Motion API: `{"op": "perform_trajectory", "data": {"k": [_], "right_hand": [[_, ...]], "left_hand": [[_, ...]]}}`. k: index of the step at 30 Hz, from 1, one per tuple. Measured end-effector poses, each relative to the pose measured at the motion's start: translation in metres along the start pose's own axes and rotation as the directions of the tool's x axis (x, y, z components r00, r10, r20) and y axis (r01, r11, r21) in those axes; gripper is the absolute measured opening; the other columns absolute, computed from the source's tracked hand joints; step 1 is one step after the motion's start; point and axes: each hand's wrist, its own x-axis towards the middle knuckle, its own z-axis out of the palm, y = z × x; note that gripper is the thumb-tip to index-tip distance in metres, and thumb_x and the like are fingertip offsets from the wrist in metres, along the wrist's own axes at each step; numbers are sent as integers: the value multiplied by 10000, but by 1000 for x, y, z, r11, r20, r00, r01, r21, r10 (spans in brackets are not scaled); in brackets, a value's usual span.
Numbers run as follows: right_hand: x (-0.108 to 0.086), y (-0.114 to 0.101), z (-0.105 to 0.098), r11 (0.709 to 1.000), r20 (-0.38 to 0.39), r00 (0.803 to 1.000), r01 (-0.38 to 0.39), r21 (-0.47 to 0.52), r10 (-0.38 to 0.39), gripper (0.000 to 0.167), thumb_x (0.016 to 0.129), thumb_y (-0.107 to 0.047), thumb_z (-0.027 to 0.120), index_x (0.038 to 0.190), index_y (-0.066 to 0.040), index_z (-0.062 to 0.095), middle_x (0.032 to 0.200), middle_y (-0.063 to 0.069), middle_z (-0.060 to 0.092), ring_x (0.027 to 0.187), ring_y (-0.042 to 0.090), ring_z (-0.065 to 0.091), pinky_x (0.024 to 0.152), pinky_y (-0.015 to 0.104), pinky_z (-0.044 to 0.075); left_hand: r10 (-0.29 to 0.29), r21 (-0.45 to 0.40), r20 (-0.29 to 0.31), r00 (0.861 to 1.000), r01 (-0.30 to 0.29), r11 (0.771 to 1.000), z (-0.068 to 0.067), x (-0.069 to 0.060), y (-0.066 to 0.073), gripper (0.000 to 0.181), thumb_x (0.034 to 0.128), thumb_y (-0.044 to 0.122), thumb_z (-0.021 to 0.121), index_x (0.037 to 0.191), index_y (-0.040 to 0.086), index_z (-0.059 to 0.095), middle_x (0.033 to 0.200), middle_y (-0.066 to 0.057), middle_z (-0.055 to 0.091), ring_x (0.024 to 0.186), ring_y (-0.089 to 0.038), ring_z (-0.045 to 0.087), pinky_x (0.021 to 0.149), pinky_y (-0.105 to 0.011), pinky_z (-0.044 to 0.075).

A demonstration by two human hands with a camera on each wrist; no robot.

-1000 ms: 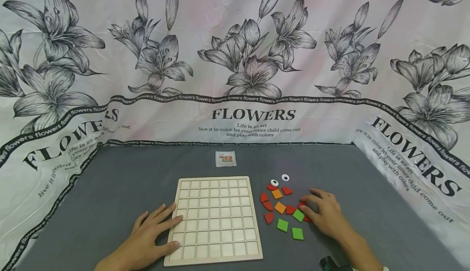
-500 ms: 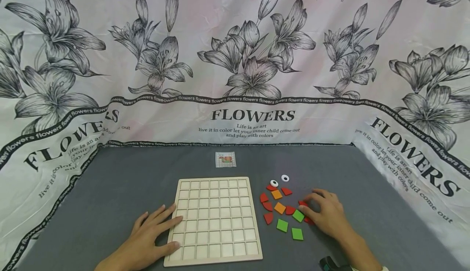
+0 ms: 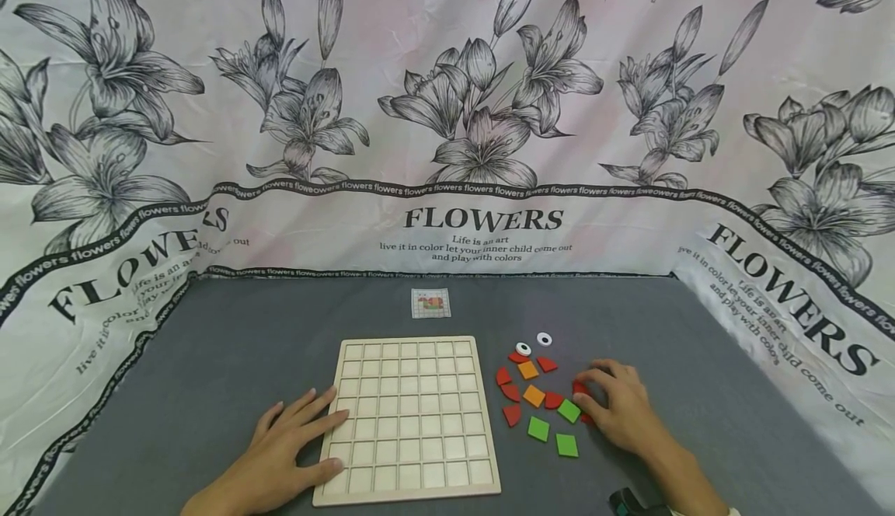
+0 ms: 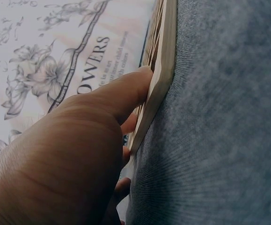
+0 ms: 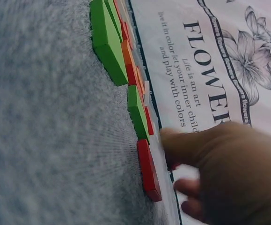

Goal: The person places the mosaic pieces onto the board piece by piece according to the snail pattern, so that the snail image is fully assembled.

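Observation:
A pale wooden grid board (image 3: 412,415) lies on the grey cloth. My left hand (image 3: 276,454) rests on its left edge with spread fingers; in the left wrist view the thumb (image 4: 121,91) touches the rim. Right of the board, my right hand (image 3: 622,407) pinches a red quarter-round tile (image 3: 579,387) between thumb and forefinger, which partly hide it. Just below that thumb are a green square tile (image 3: 569,410) and another red tile (image 5: 149,173), half covered in the head view.
Left of my right hand lie several red tiles (image 3: 512,415), orange squares (image 3: 534,395) and green squares (image 3: 567,445). Two white eye discs (image 3: 544,339) sit behind them. A small picture card (image 3: 430,303) lies beyond the board. Flower-printed cloth (image 3: 482,228) closes off the back and sides.
The red tile at my right fingertips has shifted slightly and turned as thumb and forefinger closed on it. My left hand and the board stay put.

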Motion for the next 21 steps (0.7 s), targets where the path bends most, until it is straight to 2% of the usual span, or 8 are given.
{"op": "perform_trajectory", "data": {"k": [2,6,9,14,17,21], "right_hand": [[1,-2,0,998,-79,995,58,16,-57,232,775,-114,817,990,-101,729,1027,75,607,963,298,519,774,524,410],[2,-10,-4,984,-197,965,178,19,-171,290,732,-76,835,1003,-64,733,897,-45,602,824,171,542,654,395,449],[5,-19,-9,973,-228,949,230,31,-217,320,724,-57,832,1028,-72,734,904,-83,601,814,133,537,641,317,447],[16,-40,-16,945,-268,923,311,102,-275,377,711,-1,824,1068,-75,728,950,-87,610,870,121,540,709,217,427],[23,-53,-18,921,-287,906,362,145,-311,384,715,22,809,1079,-63,723,959,-66,615,874,129,535,704,224,428],[33,-70,-20,897,-301,894,398,192,-332,396,720,29,800,1100,-41,715,969,-44,624,877,145,538,690,235,434]], "left_hand": [[3,-2,4,1000,-3,1000,-1,0,0,592,884,554,618,1382,237,569,1526,-53,338,1384,-399,249,983,-691,61],[11,-5,18,1000,-11,1000,-2,1,-1,598,883,553,618,1384,230,567,1523,-72,343,1379,-418,247,976,-700,57],[10,-14,27,1000,-10,1000,-2,0,-1,608,881,555,619,1389,225,561,1527,-81,335,1379,-425,238,976,-703,48],[29,-27,21,999,-28,999,-2,0,-1,585,894,516,627,1392,215,559,1521,-104,342,1366,-452,243,953,-725,55],[27,-29,24,999,-26,999,-1,0,-1,580,900,512,622,1394,216,557,1525,-92,337,1372,-439,237,959,-725,49],[24,-23,19,1000,-23,999,-2,2,-1,583,899,521,617,1393,218,558,1527,-81,336,1378,-427,235,967,-717,46]]}}
